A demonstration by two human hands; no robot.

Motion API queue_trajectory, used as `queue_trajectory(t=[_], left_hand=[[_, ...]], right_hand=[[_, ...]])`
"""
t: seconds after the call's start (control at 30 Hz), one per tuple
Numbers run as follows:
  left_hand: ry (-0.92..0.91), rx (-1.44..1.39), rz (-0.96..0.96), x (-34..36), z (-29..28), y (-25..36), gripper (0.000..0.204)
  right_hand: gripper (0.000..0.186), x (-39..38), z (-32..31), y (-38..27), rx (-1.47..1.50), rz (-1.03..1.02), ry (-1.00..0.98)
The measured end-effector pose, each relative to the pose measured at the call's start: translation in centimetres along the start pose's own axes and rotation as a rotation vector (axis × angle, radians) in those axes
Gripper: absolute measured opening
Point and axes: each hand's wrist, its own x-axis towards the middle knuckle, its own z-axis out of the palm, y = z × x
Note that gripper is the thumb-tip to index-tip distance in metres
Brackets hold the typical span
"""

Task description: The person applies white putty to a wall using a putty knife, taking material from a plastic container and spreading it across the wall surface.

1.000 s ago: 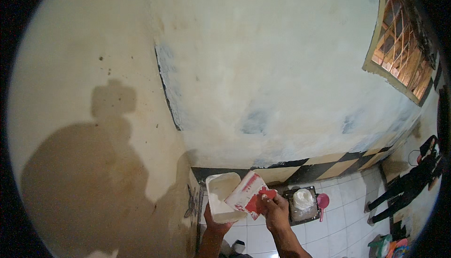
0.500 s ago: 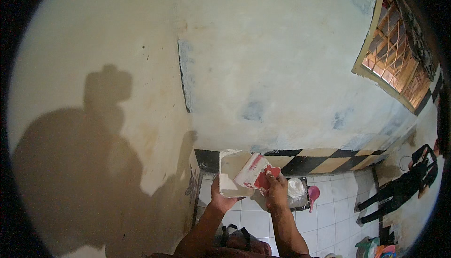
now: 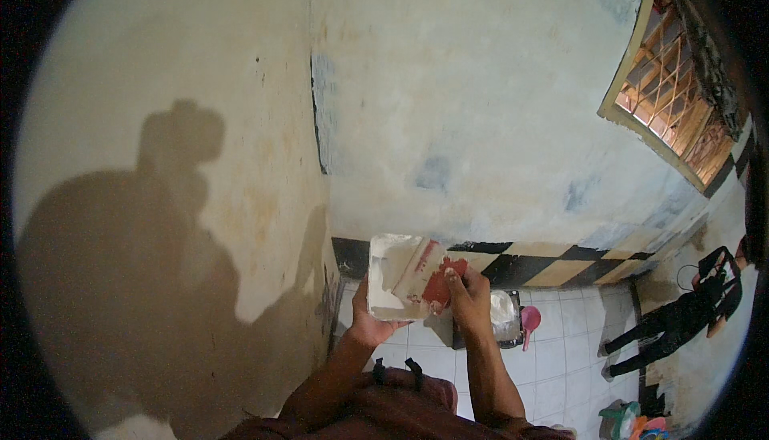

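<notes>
My left hand [image 3: 370,321] grips a white rectangular container [image 3: 383,284] from its left and underside, with pale material smeared in it. My right hand [image 3: 473,300] holds a wide, flat red and white scraper [image 3: 420,272], smeared with white, by its red end, thumb on top. The scraper's pale end lies over the inside of the container, tilted toward the left; whether it touches the bottom I cannot tell. Both hands are held low in the view, in front of the wall's checkered lower band.
Patchy white walls [image 3: 481,88] meet left of centre; a barred window [image 3: 665,96] is at right. On the tiled floor [image 3: 561,360] are a dark tray [image 3: 510,341] with a white mass [image 3: 503,308], a pink dipper [image 3: 530,320] and colourful items [image 3: 629,420]. A person in black [image 3: 681,312] stands at right.
My hands, container and scraper sit higher in the view than a second ago, with more of my forearms showing. The scraper's pale end is further over the container's inside.
</notes>
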Motion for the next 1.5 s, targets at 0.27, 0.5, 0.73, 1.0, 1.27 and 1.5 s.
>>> queue_trajectory(t=[0.27,0.5,0.73,1.0,1.27,1.5], left_hand=[[0.028,0.012,0.017,0.6,0.0,0.4,0.067],[0.071,0.022,-0.001,1.0,1.0,0.3,0.070],[0.104,0.018,-0.035,1.5,0.1,-0.8,0.074],[0.134,0.049,-0.111,2.5,-0.8,-1.9,0.076],[0.116,0.069,-0.131,2.8,0.5,-2.1,0.071],[0.145,0.066,-0.184,3.5,1.5,-2.8,0.073]], right_hand=[[0.021,2.8,1.0,-2.7,-0.218,-0.074,-0.070],[0.024,4.1,0.6,-4.8,-0.345,-0.041,-0.230],[0.028,4.2,0.3,-4.9,-0.274,-0.009,-0.254],[0.031,5.5,-0.4,-2.5,-0.378,0.062,-0.189],[0.035,6.9,-4.0,-0.4,-0.490,0.107,-0.248],[0.040,6.6,-2.1,-1.4,-0.479,0.132,-0.299]])
